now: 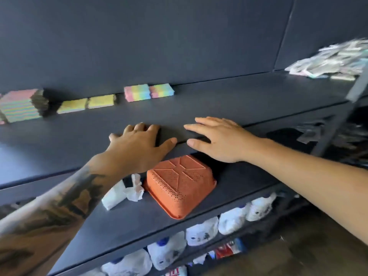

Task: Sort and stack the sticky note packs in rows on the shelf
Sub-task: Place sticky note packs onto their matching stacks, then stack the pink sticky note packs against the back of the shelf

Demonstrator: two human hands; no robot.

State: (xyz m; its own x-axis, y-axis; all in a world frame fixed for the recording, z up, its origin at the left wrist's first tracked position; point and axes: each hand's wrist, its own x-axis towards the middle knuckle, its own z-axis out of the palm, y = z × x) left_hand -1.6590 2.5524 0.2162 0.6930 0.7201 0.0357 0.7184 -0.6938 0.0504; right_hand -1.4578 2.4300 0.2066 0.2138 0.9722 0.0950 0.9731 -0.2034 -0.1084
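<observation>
Sticky note packs stand along the back of the dark shelf (219, 100). A tall rainbow stack (20, 105) is at the far left, two yellow packs (87, 103) lie beside it, and a pink-to-blue pair (148, 92) sits near the middle. A loose heap of wrapped packs (334, 60) lies at the far right, blurred. My left hand (137, 148) rests at the shelf's front edge with fingers bent over it, holding nothing. My right hand (217, 140) lies flat and spread beside it, empty.
On the shelf below sit an upturned orange perforated basket (179, 186) and crumpled white paper (123, 192). White bottles (201, 234) line the lowest shelf. A dark back panel rises behind the top shelf. Brown floor shows at the lower right.
</observation>
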